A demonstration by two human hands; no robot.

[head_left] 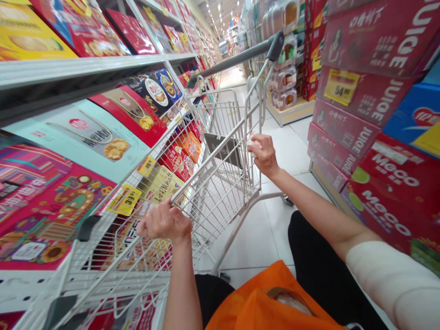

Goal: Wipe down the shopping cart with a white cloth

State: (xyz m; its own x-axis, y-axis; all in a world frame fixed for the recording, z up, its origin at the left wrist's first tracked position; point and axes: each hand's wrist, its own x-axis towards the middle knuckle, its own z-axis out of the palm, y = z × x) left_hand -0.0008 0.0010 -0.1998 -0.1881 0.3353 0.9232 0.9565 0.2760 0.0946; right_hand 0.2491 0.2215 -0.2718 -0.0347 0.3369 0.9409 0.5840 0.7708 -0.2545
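A wire shopping cart (220, 201) stands angled in the aisle, its grey push handle (240, 54) at the far end. My left hand (165, 221) is closed around the long top rail of its basket, near the middle. Further along, my right hand (263, 153) is closed at the upright wires by the handle end. A small whitish patch shows at the right fingertips; what it is I cannot make out. The basket holds no goods that I can see; the boxes behind its wires stand on the shelf. A dark panel (223, 149) hangs inside the handle end.
Shelves (103, 68) with gift boxes and yellow price tags run close along the left. Stacked red drink cartons (364, 101) rise on the right. Bottle packs (283, 85) stand on a low wooden base (292, 112). White floor tiles (254, 233) lie beneath the cart.
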